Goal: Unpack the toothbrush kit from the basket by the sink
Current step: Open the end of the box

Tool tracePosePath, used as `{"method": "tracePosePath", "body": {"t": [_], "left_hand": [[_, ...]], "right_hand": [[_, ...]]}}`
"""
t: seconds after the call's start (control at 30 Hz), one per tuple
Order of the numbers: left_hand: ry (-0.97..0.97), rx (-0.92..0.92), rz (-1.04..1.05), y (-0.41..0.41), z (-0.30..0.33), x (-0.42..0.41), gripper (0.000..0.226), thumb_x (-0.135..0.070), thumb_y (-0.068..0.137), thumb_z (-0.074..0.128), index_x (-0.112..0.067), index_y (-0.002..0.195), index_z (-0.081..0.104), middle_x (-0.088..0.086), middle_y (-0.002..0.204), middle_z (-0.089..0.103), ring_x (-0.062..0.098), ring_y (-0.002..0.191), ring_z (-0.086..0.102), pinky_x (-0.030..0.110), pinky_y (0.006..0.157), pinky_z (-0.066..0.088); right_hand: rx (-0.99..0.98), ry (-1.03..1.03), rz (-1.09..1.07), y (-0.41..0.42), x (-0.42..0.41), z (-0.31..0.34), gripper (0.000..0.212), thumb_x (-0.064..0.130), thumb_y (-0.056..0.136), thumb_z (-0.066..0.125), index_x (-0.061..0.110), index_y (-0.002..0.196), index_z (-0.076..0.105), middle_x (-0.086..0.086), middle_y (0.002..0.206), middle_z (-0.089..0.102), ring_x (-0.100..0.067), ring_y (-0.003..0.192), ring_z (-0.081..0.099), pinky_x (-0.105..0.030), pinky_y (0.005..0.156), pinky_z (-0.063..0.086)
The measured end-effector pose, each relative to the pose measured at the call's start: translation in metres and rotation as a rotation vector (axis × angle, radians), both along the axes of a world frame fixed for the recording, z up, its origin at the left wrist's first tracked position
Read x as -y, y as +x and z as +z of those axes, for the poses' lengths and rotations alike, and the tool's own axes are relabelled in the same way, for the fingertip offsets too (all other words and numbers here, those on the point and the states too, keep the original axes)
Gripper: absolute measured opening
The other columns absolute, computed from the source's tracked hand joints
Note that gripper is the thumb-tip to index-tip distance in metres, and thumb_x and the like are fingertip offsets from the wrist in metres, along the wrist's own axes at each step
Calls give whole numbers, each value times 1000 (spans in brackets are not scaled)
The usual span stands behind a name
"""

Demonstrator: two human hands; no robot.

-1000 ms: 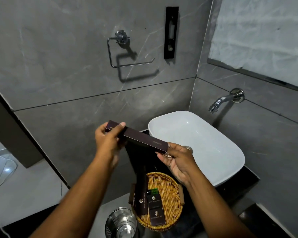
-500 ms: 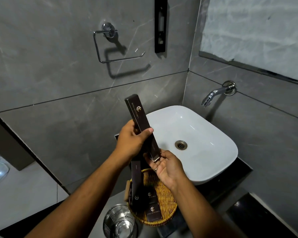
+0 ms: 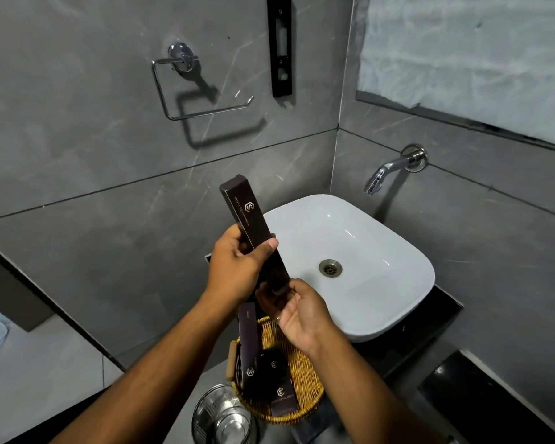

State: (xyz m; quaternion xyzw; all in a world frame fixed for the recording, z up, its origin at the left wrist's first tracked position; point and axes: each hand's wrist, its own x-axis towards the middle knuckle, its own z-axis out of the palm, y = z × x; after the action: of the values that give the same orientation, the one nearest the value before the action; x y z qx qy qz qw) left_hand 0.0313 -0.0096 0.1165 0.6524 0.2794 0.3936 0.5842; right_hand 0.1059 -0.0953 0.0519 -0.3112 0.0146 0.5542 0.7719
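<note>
A long dark brown toothbrush kit box (image 3: pixel 244 212) with a gold logo stands nearly upright in front of the sink, tilted slightly left at the top. My left hand (image 3: pixel 237 264) grips its middle, thumb across the front. My right hand (image 3: pixel 297 310) holds the box's lower end with its fingertips; that end is blurred and partly hidden. Below them sits the woven wicker basket (image 3: pixel 305 376) on the dark counter, with another long dark box (image 3: pixel 248 334) and small dark packets (image 3: pixel 282 398) in it.
A white basin (image 3: pixel 375 251) with a metal drain stands to the right, a chrome tap (image 3: pixel 394 168) on the wall above it. A steel bin (image 3: pixel 221 418) sits below the basket. A chrome towel ring (image 3: pixel 186 88) hangs on the grey tiled wall.
The box turned from lying across between my hands to nearly upright. My right hand has closed on its lower end. The view dropped towards the sink.
</note>
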Motion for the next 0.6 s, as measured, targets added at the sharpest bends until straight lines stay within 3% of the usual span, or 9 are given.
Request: {"method": "tracePosePath", "body": {"t": [0.1, 0.23, 0.43, 0.53, 0.6], "left_hand": [[92, -20, 3, 4, 1, 6, 22, -25, 76, 76, -22, 97, 68, -4, 91, 78, 14, 88, 75, 24, 67, 59], [14, 5, 33, 3, 4, 6, 20, -15, 82, 73, -13, 100, 66, -6, 81, 75, 7, 76, 73, 17, 57, 53], [97, -6, -24, 3, 10, 7, 19, -18, 80, 75, -20, 97, 68, -5, 91, 79, 7, 85, 74, 21, 66, 58], [43, -15, -8, -1, 7, 8, 17, -18, 82, 73, -17, 97, 66, -5, 85, 76, 7, 80, 73, 23, 61, 54], [10, -10, -2, 0, 7, 3, 20, -17, 83, 72, -13, 101, 65, -3, 89, 76, 11, 82, 74, 25, 60, 54]], "right_hand": [[-1, -11, -10, 0, -5, 1, 37, 14, 100, 33, 0, 99, 67, -18, 77, 73, -25, 65, 72, -31, 57, 61], [-13, -15, -20, -1, -7, -4, 36, 13, 102, 30, 2, 107, 64, -17, 77, 76, -23, 67, 74, -30, 56, 60], [-29, -15, -18, 1, -6, -4, 36, 13, 100, 35, 0, 93, 68, -19, 73, 74, -27, 64, 74, -31, 56, 61], [-26, 18, -29, 3, -5, -4, 34, 6, 97, 39, 0, 91, 72, -18, 76, 75, -25, 65, 73, -32, 58, 62], [-31, 26, -31, 4, -4, -4, 33, 16, 98, 41, 1, 95, 70, -19, 76, 75, -26, 65, 73, -34, 62, 63]]}}
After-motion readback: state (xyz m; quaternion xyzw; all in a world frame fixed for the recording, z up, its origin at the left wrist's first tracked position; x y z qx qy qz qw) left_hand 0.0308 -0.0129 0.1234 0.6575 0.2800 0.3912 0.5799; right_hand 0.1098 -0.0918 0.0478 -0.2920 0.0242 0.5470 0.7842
